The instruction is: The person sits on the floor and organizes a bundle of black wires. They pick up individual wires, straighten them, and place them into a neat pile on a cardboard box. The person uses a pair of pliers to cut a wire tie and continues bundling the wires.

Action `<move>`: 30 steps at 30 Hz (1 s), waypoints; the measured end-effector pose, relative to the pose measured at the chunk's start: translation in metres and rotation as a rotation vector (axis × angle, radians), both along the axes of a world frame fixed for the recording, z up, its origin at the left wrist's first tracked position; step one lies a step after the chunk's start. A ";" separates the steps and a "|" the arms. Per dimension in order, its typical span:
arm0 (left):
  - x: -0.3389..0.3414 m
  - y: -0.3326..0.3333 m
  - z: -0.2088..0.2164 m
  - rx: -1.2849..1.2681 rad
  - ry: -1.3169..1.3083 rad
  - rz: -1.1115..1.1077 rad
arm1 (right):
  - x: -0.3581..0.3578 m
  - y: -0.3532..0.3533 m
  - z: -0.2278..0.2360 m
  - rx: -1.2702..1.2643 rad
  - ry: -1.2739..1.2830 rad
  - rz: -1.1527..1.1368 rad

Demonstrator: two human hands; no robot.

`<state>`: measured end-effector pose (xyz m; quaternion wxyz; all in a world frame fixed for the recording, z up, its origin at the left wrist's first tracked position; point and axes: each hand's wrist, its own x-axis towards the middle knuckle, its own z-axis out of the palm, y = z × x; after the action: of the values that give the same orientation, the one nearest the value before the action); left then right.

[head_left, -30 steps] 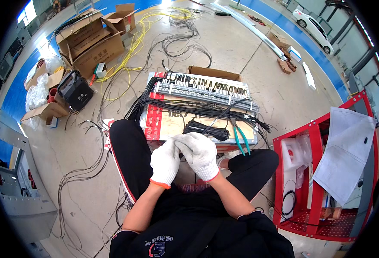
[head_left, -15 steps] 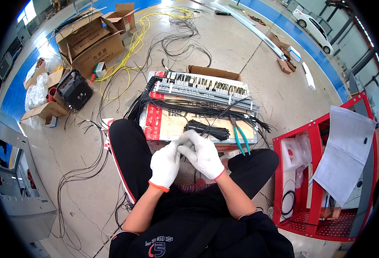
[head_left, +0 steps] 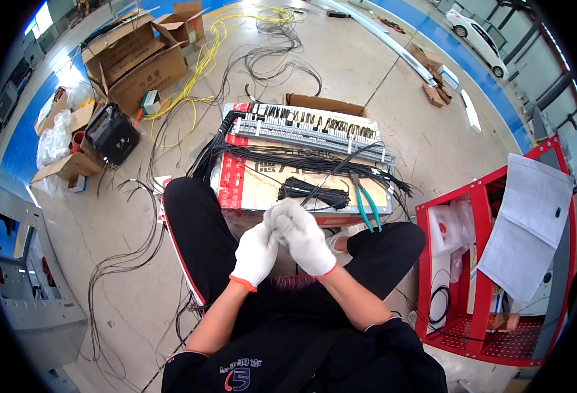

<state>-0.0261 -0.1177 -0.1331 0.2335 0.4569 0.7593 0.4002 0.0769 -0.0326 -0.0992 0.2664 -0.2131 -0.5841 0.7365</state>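
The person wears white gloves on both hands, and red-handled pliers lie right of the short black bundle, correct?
Almost: those are blue-green-handled pliers, not red-handled ones, as the head view shows. They do lie right of the short black bundle, and the left hand and right hand are white-gloved.

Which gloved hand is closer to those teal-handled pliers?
Right. The right hand is left of the pliers and a bit nearer the person's body; the left hand is farther left, beyond the right one.
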 end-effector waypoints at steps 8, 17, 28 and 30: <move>-0.019 -0.007 0.006 0.102 -0.252 -0.121 | 0.013 0.018 0.009 0.691 -0.057 -0.077; -0.008 -0.026 0.044 -0.036 -0.145 -0.154 | 0.006 0.021 0.041 1.700 -0.292 0.089; 0.003 -0.045 0.037 0.315 0.339 -0.154 | 0.004 0.007 0.038 1.633 -0.160 -0.127; -0.003 -0.049 0.058 0.301 0.284 -0.188 | 0.010 0.008 0.054 1.607 -0.165 0.023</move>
<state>-0.0294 -0.1667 -0.0754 0.0898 0.6071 0.6702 0.4172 0.0865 -0.0247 -0.0456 0.2866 -0.0043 -0.9550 0.0760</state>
